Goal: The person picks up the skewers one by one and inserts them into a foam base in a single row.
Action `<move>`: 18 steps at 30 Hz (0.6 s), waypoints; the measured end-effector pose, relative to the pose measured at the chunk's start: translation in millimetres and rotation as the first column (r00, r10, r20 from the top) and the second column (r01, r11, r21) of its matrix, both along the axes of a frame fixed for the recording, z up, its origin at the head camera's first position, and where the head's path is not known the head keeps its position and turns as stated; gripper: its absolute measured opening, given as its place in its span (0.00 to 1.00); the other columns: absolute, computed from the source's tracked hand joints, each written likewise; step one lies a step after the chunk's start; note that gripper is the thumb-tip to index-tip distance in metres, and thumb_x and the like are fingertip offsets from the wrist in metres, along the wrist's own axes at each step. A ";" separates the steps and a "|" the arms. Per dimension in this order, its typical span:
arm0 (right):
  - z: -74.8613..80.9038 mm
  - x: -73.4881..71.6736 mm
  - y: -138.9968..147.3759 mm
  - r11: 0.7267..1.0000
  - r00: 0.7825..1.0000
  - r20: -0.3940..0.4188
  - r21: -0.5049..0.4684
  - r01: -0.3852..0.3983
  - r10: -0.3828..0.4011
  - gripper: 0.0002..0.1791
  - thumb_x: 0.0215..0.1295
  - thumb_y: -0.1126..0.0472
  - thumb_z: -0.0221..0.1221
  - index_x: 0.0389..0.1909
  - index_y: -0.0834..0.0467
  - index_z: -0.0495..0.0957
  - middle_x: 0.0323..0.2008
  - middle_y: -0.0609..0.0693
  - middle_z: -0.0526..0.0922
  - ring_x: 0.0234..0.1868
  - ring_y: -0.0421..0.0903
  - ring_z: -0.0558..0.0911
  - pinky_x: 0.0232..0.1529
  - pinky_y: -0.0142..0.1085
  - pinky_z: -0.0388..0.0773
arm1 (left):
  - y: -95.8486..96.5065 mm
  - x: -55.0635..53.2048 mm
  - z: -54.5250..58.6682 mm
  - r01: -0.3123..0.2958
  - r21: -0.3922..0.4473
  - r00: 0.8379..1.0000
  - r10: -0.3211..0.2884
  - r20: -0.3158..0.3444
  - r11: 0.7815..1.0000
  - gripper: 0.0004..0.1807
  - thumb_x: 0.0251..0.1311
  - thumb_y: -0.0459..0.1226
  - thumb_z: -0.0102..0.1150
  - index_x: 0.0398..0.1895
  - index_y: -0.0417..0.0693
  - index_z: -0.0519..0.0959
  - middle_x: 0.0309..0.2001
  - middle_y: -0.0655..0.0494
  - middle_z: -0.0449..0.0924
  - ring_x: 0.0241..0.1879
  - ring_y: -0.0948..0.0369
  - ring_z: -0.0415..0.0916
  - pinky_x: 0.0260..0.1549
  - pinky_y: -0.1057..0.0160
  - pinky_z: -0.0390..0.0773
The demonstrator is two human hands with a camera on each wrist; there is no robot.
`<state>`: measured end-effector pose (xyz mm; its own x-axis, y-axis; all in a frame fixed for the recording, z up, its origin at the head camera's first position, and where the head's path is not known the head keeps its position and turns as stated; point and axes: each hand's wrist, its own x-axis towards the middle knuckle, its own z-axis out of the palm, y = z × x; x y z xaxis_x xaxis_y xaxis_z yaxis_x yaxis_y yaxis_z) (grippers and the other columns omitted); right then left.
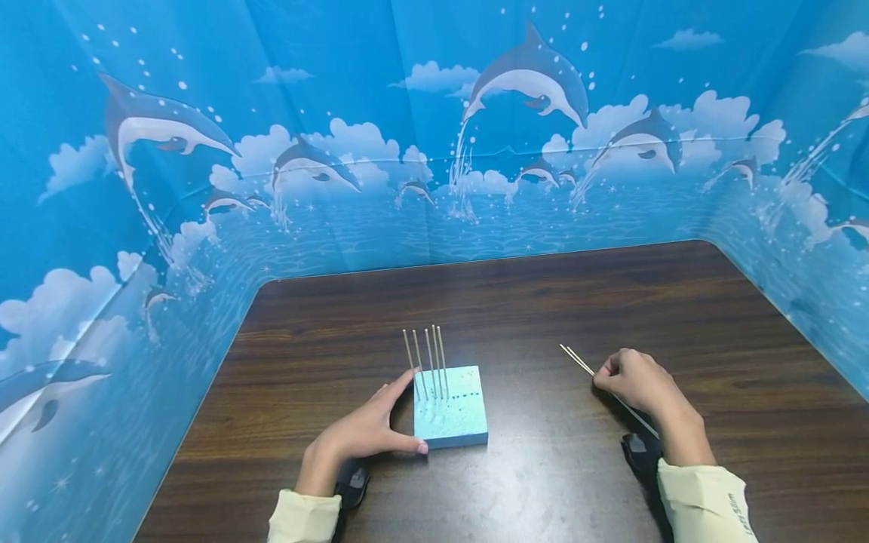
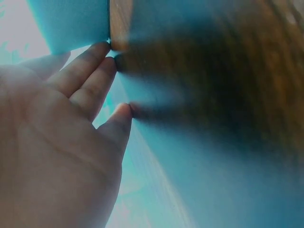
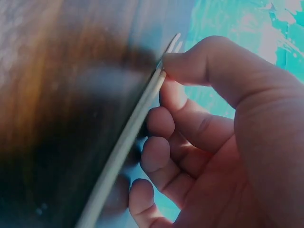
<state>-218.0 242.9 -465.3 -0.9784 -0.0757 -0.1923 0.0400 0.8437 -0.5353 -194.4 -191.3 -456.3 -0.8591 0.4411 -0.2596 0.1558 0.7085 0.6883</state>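
A light-blue foam block (image 1: 451, 422) lies on the table, with several thin wooden sticks (image 1: 437, 362) standing in it and a row of small holes to their right. My left hand (image 1: 366, 430) holds the block by its left side, thumb at the near corner and index finger at the far corner. In the left wrist view, the other fingers (image 2: 95, 88) reach down beside the block. Further right, my right hand (image 1: 641, 385) pinches at loose wooden sticks (image 1: 575, 358) lying on the table, thumb against index finger. The right wrist view shows a stick (image 3: 123, 137) running past the curled fingers.
The dark wood-grain table (image 1: 529, 302) is bordered by a blue dolphin-print curtain (image 1: 421, 136) at the back and sides. Black straps with cameras (image 1: 641, 452) sit on both wrists, below the sleeves' cuffs.
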 end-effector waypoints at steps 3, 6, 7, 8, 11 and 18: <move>-1.3 0.2 0.3 0.999 1.000 -0.014 -0.031 -0.010 0.009 0.08 0.60 0.59 0.57 0.26 0.58 0.80 0.24 0.47 0.76 0.24 0.44 0.70 0.27 0.37 0.66 | -1.1 1.1 -0.7 0.002 0.005 1.000 -0.002 -0.001 1.000 0.63 0.45 0.59 0.74 0.81 0.59 0.45 0.80 0.50 0.44 0.77 0.39 0.38 0.69 0.32 0.48; -3.0 3.0 4.1 0.995 0.999 -0.049 -0.094 -0.017 0.012 0.09 0.63 0.60 0.56 0.26 0.59 0.78 0.22 0.47 0.74 0.23 0.44 0.68 0.26 0.37 0.65 | -1.8 1.5 -1.5 0.012 0.003 1.000 -0.012 0.002 1.000 0.64 0.46 0.59 0.74 0.81 0.57 0.45 0.80 0.51 0.43 0.77 0.40 0.38 0.70 0.33 0.47; -3.3 4.7 5.8 0.993 0.998 -0.061 -0.115 -0.012 0.005 0.09 0.64 0.61 0.56 0.27 0.60 0.78 0.22 0.47 0.73 0.23 0.43 0.68 0.26 0.36 0.65 | -1.8 1.2 -1.7 0.017 0.005 1.000 -0.017 0.002 1.000 0.63 0.46 0.59 0.74 0.81 0.57 0.45 0.80 0.51 0.43 0.77 0.41 0.38 0.70 0.34 0.47; -3.4 6.8 7.8 0.990 0.997 -0.073 -0.137 -0.007 -0.003 0.09 0.65 0.61 0.56 0.28 0.61 0.79 0.22 0.47 0.74 0.23 0.43 0.68 0.26 0.36 0.65 | -1.8 1.0 -1.7 0.021 0.003 1.000 -0.021 0.002 1.000 0.63 0.46 0.59 0.74 0.81 0.57 0.45 0.80 0.51 0.43 0.77 0.40 0.38 0.70 0.34 0.47; 0.3 13.3 14.0 0.981 0.992 -0.118 -0.194 0.009 -0.032 0.09 0.68 0.62 0.56 0.33 0.63 0.81 0.27 0.48 0.79 0.26 0.43 0.71 0.27 0.35 0.68 | -1.4 -0.6 -1.2 0.035 0.005 0.999 -0.035 0.002 0.999 0.62 0.47 0.58 0.74 0.81 0.59 0.45 0.80 0.51 0.43 0.77 0.39 0.37 0.69 0.33 0.47; 26.3 17.8 3.5 0.940 0.966 -0.253 -0.339 -0.037 -0.053 0.09 0.70 0.62 0.58 0.40 0.65 0.81 0.31 0.53 0.82 0.28 0.39 0.75 0.29 0.32 0.72 | -3.4 -0.9 -0.5 0.031 0.015 1.000 -0.031 0.005 0.999 0.61 0.48 0.57 0.74 0.80 0.62 0.44 0.80 0.50 0.42 0.77 0.38 0.37 0.68 0.31 0.48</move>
